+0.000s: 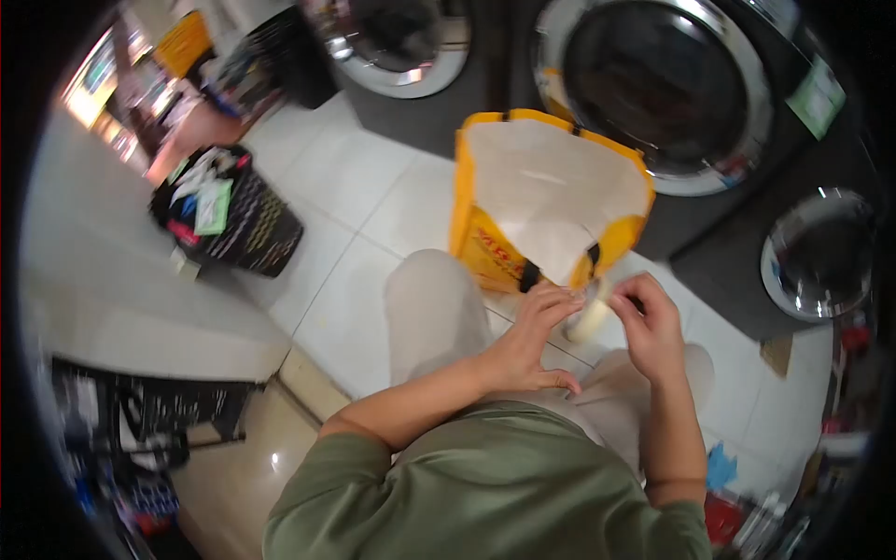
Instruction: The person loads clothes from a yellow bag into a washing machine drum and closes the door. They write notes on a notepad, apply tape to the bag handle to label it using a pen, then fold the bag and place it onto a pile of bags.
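Note:
A pale yellowish roll of tape [588,322], smeared by motion, is between my two hands, just in front of a yellow bag [485,247]. My left hand [532,338] has its fingertips together at the tape's upper left edge, with its thumb held apart nearer my body. On the other side, my right hand [651,327] is closed, thumb and curled fingers pinched at the tape's right side. The bag stands upright on the floor with its mouth open, showing a whitish inside; black strips mark its rim and red lettering its side.
Dark front-loading machines [663,93] with round doors line the far side. At left, a black basket [252,219] is piled with clothes and a green slip. White tiles [364,215] cover the floor. A blue item [721,467] lies at lower right.

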The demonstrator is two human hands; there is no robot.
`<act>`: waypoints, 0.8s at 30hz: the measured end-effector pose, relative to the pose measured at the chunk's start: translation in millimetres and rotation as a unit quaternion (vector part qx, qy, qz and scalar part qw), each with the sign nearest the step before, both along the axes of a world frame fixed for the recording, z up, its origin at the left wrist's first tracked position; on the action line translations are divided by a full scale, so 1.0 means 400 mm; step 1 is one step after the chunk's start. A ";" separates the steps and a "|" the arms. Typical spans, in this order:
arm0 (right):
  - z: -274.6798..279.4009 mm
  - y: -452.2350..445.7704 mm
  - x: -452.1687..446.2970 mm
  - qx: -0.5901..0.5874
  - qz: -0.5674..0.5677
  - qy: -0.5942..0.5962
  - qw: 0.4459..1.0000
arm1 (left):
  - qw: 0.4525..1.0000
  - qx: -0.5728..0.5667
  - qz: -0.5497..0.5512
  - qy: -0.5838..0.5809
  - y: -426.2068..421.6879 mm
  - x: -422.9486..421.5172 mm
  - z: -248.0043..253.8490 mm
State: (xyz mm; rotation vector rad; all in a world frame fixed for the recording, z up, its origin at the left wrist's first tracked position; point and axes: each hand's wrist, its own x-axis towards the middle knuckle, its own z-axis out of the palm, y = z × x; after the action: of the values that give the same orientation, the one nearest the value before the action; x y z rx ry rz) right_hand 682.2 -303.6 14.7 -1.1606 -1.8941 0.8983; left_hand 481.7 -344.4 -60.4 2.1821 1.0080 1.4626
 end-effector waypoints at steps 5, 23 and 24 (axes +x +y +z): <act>0.003 0.001 -0.007 0.011 -0.013 0.007 1.000 | 0.990 -0.106 -0.089 0.006 -0.004 0.027 -0.021; 0.071 -0.024 0.051 0.095 -0.106 -0.039 0.989 | 0.879 -0.447 -0.152 -0.066 0.047 0.034 0.013; 0.080 -0.036 0.044 0.093 -0.102 -0.029 0.990 | 0.866 -0.472 -0.145 -0.080 0.066 0.030 0.023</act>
State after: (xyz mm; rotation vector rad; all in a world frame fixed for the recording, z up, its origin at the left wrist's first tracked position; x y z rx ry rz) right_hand 699.8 -318.0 46.7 -1.2511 -1.8218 0.5689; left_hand 493.8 -317.8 -51.2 1.3781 0.9815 0.7285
